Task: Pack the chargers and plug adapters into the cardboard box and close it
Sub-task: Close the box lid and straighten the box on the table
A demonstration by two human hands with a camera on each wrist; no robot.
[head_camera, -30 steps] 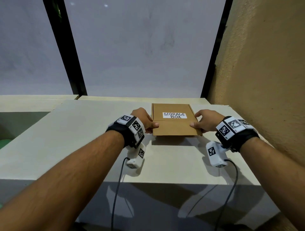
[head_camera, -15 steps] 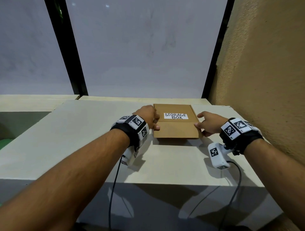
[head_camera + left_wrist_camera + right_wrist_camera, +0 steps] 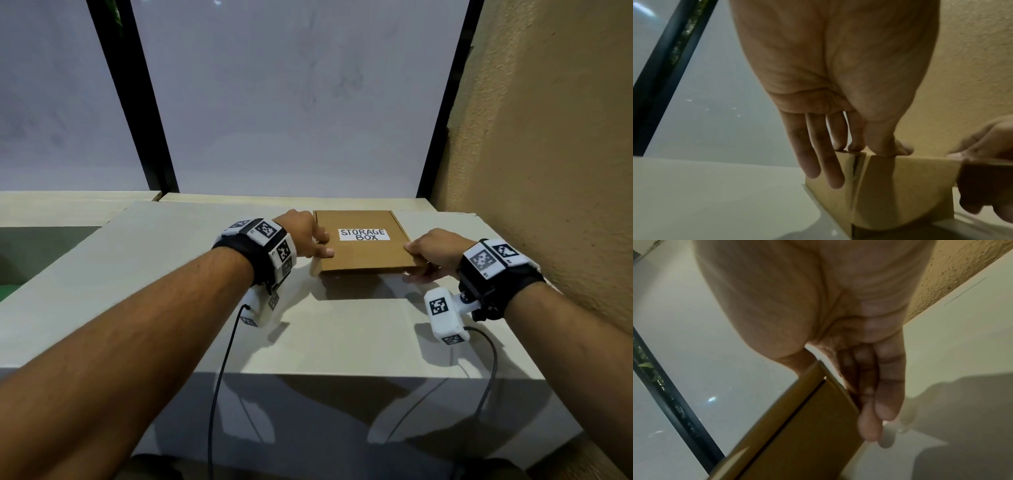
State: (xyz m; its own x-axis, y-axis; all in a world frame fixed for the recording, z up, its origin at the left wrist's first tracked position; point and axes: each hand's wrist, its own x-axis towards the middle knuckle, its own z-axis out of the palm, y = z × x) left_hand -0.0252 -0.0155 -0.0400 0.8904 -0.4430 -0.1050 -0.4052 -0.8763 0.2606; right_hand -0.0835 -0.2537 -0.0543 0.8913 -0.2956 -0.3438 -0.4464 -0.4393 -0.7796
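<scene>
Dim, soft-shadowed light; blurred wrist views.

Surfaces: flat brown cardboard box [image 3: 363, 255], matt board, bearing a white paper label [image 3: 363, 234]. Pale cream table top [image 3: 164, 274], smooth with a faint sheen. Ochre wall [image 3: 548, 154] at right, rough grainy plaster. Far grey window panes [image 3: 291, 102], frosted and matt. Black wrist bands [image 3: 247, 262], cloth. White camera housings [image 3: 445, 322], smooth plastic.

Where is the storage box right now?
In the head view the box sits closed on the table, right of centre near the wall, between the left hand at its left edge and the right hand at its near right corner.
</scene>
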